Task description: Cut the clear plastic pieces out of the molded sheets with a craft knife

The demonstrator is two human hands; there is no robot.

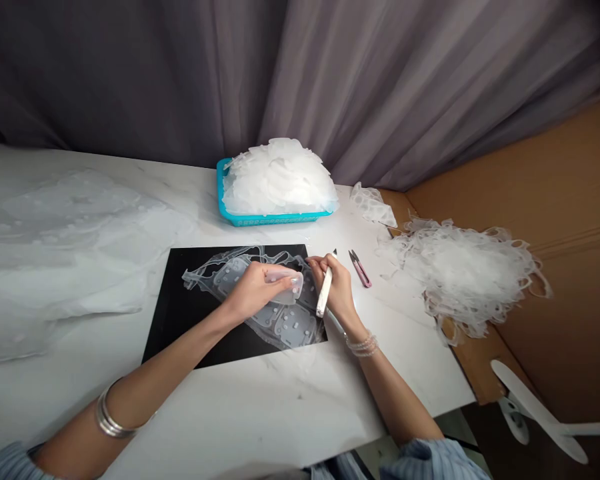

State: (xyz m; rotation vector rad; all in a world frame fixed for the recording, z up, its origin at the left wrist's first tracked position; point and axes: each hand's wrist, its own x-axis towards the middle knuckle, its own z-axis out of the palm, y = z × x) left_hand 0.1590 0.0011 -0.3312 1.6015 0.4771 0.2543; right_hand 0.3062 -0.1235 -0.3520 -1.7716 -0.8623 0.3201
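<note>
Thumb and fingers of the left grip pinch a translucent piece close over a black mat. Just to its right, the right grip is closed around a white pen-like tool with its dark end pointing away; whether those fingertips also touch the plastic I cannot tell. Beneath the left grip lies a clear sheet, where several similar pieces seem to sit within the webbing, so this one looks only partly dealt with. Beyond both grips, a blue basket carries a high heap of loose pieces, apparently finished ones. Right of the right grip, pink snips rest on the white surface, and farther right a tangle of trimmings has gathered. Well left of the left grip, a broad pile of cloudy sheeting looks uncut, suggesting plenty is left.
</note>
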